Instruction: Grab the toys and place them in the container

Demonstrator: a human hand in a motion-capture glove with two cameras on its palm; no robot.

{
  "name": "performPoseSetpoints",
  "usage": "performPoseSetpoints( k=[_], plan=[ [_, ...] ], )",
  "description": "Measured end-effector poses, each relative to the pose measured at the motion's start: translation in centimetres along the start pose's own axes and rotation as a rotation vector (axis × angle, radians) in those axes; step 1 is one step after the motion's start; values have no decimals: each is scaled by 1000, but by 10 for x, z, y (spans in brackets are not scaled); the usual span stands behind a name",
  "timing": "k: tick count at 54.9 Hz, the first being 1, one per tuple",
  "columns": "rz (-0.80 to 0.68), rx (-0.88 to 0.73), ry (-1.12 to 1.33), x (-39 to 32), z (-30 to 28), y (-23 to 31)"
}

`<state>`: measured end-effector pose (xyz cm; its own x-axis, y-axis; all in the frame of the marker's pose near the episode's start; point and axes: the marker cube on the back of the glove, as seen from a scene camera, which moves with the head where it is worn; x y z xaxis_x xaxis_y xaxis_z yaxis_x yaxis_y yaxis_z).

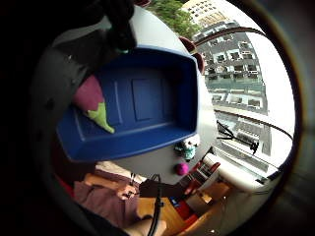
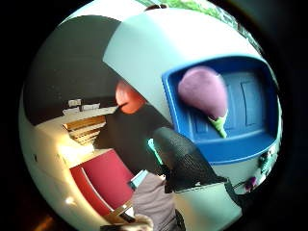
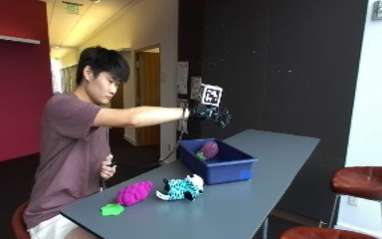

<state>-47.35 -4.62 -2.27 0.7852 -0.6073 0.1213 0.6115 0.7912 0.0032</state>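
Done so far: the purple eggplant toy is in the blue container, lying against one end wall with its green leafy cap toward the middle of the floor.
My right hand: up in the air above the container, arm stretched out, nothing in it; from the palm views my fingers look loosely bent and relaxed around nothing.
Still to go: the magenta grape toy and the teal spotted plush animal, side by side on the table just short of the container, nearer me.
Green leaf piece: flat on the table beside the grapes; whether it's attached, I can't tell.
Progress: one toy in, two out, by my count.
Surface: long grey table, smooth top.
Room: dark wall panels behind, red wall and lit corridor off to the side, brown stool past the table's end.
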Motion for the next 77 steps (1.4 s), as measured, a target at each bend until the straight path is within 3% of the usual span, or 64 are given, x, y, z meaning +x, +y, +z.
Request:
performPoseSetpoints(
  k=[3,8,13,16,20,26,31,35,37,40,44,47,60,77],
  plan=[
    [14,32,8,-5,-5,0],
    [188,68,28,-33,-13,-9],
    [98,115,-3,-25,-31,12],
    [191,138,27,-7,-42,25],
    [179,134,85,26,-54,52],
    [343,132,90,74,-64,83],
    [270,130,43,109,-68,118],
    [374,130,46,140,-66,139],
    [297,122,53,154,-62,153],
    [157,101,89,180,-55,172],
    [416,105,-3,207,-42,177],
    [496,108,-69,229,-29,182],
    [616,31,-119,281,40,184],
    [690,-204,-137,299,155,162]
  ],
)
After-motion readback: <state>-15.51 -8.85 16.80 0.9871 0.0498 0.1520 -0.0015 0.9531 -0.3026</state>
